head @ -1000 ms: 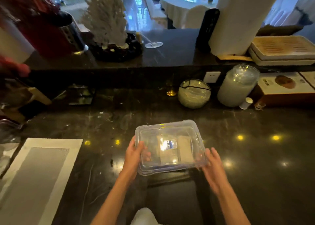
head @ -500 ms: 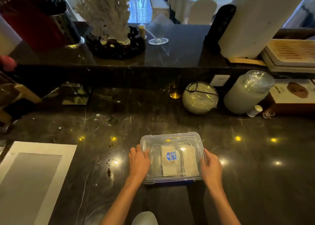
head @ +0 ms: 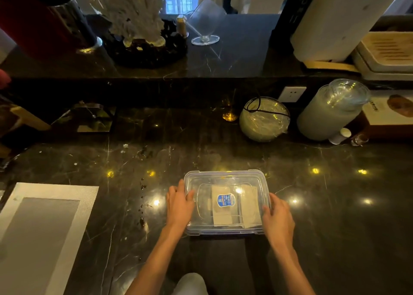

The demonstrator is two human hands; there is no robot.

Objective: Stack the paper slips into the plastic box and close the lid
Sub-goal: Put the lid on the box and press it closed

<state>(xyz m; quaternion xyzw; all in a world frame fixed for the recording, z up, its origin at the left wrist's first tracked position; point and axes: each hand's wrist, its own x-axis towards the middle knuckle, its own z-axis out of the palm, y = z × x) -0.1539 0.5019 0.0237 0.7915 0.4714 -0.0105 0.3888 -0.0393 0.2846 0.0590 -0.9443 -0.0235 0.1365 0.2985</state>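
A clear plastic box (head: 225, 177) sits flat on the dark marble counter near its front edge, with its clear lid on top. A blue sticker (head: 225, 200) marks the lid. Pale paper slips (head: 249, 205) lie stacked inside, seen through the plastic. My left hand (head: 178, 207) presses against the box's left side, thumb on the lid's edge. My right hand (head: 278, 218) grips the right side in the same way.
A grey placemat (head: 40, 232) with a white border lies at the front left. Behind the box stand a wrapped round bowl (head: 264, 119), a tall stack of wrapped cups (head: 330, 111) and a small white bottle (head: 340, 135). A raised ledge carries a white coral ornament (head: 131, 10) and a glass (head: 204, 19).
The box, held tilted above the counter a second ago, has come down flat onto it. Both hands stayed on its sides.
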